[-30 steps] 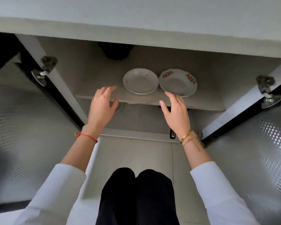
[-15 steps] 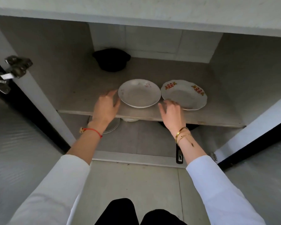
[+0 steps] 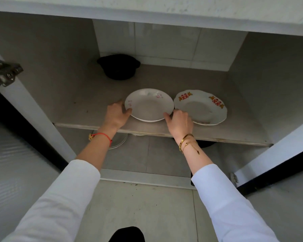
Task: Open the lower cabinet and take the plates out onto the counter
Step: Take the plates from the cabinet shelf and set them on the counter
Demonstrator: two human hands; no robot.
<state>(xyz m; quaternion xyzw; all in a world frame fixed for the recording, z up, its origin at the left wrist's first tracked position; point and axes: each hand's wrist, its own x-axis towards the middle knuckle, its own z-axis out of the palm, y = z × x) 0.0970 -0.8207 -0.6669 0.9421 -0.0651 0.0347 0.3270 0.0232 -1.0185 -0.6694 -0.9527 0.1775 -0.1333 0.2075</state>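
- On the grey middle shelf (image 3: 73,109) of the open lower cabinet we see two plates lying side by side near the front edge.
- The round white plate with faint pink marks (image 3: 149,105) sits on the left; the scalloped white plate with red and gold emblems (image 3: 200,107) sits just beside it on the right, their rims almost touching.
- Our left hand (image 3: 116,115) rests at the left rim of the round white plate, fingers curled around its edge and thumb against the rim.
- Our right hand (image 3: 179,124) is at that plate's right rim, in the gap between the two plates, thumb at the front edge and fingers curled; we cannot tell how firmly it holds.
- A black lidded pot (image 3: 118,66) stands at the back of the shelf, well apart from the plates.
- Below the shelf, part of another pale round dish (image 3: 118,141) shows behind the left wrist.
- The pale tabletop edge (image 3: 164,9) runs across the top.
- A metal hinge (image 3: 4,72) sits on the left door frame.
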